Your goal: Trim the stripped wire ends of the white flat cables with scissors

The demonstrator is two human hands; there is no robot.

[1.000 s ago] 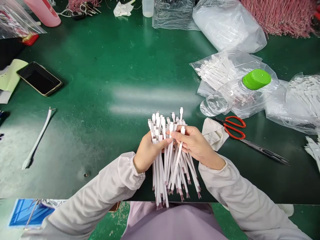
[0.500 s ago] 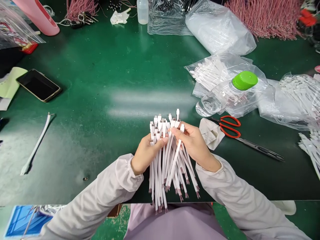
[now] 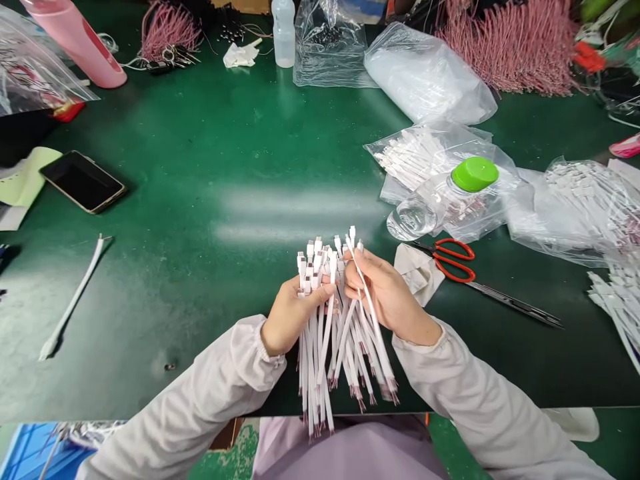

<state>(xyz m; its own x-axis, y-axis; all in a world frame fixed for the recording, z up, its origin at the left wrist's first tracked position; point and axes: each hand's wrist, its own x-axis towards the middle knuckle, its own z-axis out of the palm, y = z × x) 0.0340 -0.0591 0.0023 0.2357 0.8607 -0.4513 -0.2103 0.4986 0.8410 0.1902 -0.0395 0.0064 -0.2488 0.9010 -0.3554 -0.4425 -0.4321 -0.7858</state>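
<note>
A bunch of short white flat cables (image 3: 313, 360) hangs over the table's front edge, white connectors at the top and bare reddish wire ends at the bottom. My left hand (image 3: 295, 310) is closed around the left part of the bunch, thumb pressed across the front. My right hand (image 3: 387, 290) pinches a white cable (image 3: 367, 293) near its connector, between thumb and forefinger. More cables spread out below the right hand; which of them its other fingers hold is hidden. To the right, scissors with red handles (image 3: 455, 260) lie beside a crumpled white cloth (image 3: 417, 273).
Plastic bags of white cables (image 3: 415, 157) lie at the right, with a clear green-capped bottle (image 3: 475, 175) on its side over them. At the left are a phone (image 3: 84, 181) and a single white cable (image 3: 75, 297). Pink wire bundles (image 3: 510, 50) stand at the back.
My right hand has tilted its cable and drawn it slightly right of the bunch. My left hand keeps its hold. The whole view has shifted slightly.
</note>
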